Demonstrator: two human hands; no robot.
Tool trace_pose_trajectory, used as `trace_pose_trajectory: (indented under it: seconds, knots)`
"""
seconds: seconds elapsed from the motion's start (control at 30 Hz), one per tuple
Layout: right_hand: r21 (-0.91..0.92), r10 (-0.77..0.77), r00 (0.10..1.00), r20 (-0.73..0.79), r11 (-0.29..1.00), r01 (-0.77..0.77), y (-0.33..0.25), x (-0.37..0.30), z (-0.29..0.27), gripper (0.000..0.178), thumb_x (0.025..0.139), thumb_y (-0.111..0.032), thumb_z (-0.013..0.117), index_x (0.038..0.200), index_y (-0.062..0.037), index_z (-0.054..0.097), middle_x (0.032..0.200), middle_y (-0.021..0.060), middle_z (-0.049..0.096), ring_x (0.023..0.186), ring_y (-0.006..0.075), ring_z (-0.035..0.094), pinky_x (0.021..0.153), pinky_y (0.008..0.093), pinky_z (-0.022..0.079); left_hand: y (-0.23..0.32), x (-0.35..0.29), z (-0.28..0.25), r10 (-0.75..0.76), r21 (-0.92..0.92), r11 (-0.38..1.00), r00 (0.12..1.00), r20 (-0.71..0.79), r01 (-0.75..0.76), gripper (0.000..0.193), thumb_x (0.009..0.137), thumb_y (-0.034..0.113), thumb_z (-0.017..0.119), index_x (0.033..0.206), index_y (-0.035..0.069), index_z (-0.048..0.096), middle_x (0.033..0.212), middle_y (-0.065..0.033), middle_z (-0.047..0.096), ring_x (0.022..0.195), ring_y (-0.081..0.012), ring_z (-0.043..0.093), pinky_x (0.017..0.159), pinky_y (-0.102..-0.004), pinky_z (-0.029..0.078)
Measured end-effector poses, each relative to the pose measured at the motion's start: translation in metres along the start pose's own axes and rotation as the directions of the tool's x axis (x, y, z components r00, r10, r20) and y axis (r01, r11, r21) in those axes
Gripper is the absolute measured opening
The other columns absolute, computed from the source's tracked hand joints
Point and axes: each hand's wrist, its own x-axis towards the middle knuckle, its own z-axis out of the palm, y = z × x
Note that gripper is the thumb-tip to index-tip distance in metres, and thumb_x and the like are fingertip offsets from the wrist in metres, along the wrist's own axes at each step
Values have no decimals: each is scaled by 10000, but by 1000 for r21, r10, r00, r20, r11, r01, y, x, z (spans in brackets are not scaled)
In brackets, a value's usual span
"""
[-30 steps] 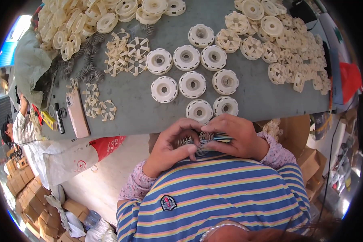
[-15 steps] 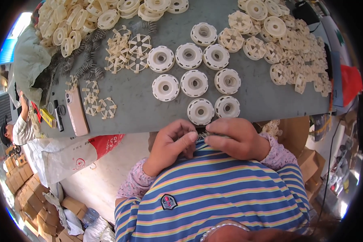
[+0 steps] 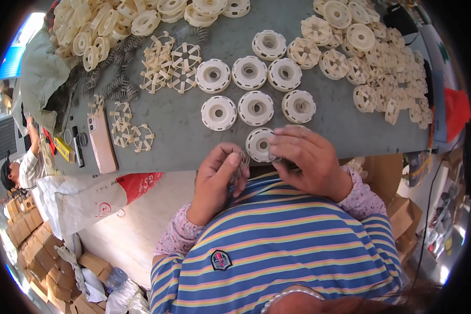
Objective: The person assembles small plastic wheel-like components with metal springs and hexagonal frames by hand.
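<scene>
My left hand (image 3: 218, 175), at the table's front edge, pinches a small metal coil spring (image 3: 242, 160) between thumb and fingers. My right hand (image 3: 311, 165) is bent with its fingertips together at the right side of the nearest white slotted wheel (image 3: 254, 150). A greyish bit shows at those fingertips, too small to make out. Beyond my hands, several more white wheels stand in loose rows, such as one with a bare centre hole (image 3: 210, 120) and one with a spring in its middle (image 3: 300, 116). The wheel under my right hand is mostly hidden.
Cream spoked discs (image 3: 184, 56) and a heap of dark springs (image 3: 121, 91) lie left, near cream rings (image 3: 144, 23). More cream parts (image 3: 387, 73) are piled right. A pink phone (image 3: 101, 144) lies at the left edge. Another person (image 3: 29, 167) is at far left.
My hands have drawn apart. The left now shows a spring in its fingers, and the right has moved forward over the front right wheel. The view has shifted slightly.
</scene>
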Motion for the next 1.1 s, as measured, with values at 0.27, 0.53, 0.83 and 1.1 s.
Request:
trace_pose_trajectory:
  seconds: [0.27,0.53,0.83,1.1]
  knots:
    - [-213,147,985,88,969,-125,6,-1,14,286,818,-145,821,1084,-133,717,1425,34,662,1462,286,496,1263,542,300,3,1,-3,-29,-37,999,1000,-4,29,203,1097,234,599,1176,48,581,884,-69,672,607,-99,581,491,-216,411]
    - [-225,163,984,69,964,-144,9,-3,15,282,822,-182,822,1086,-156,726,1392,-1,676,1441,273,513,1268,554,268,1,6,-4,-40,-21,999,999,19,41,219,1093,240,611,1188,45,582,898,-60,674,636,-86,589,516,-206,429]
    - [-256,162,985,65,956,-140,7,1,13,295,803,-170,824,1082,-152,729,1314,-3,698,1404,270,535,1254,579,271,2,8,-6,-45,17,999,999,14,45,219,1092,236,610,1196,45,580,902,-60,668,653,-86,593,533,-204,441]
    - [-292,136,988,70,950,-110,3,4,12,318,782,-143,828,1085,-142,732,1282,0,699,1382,260,550,1246,588,278,2,10,-3,-44,38,998,999,-17,45,234,1092,272,600,1170,52,590,910,-67,666,619,-100,566,508,-214,398]
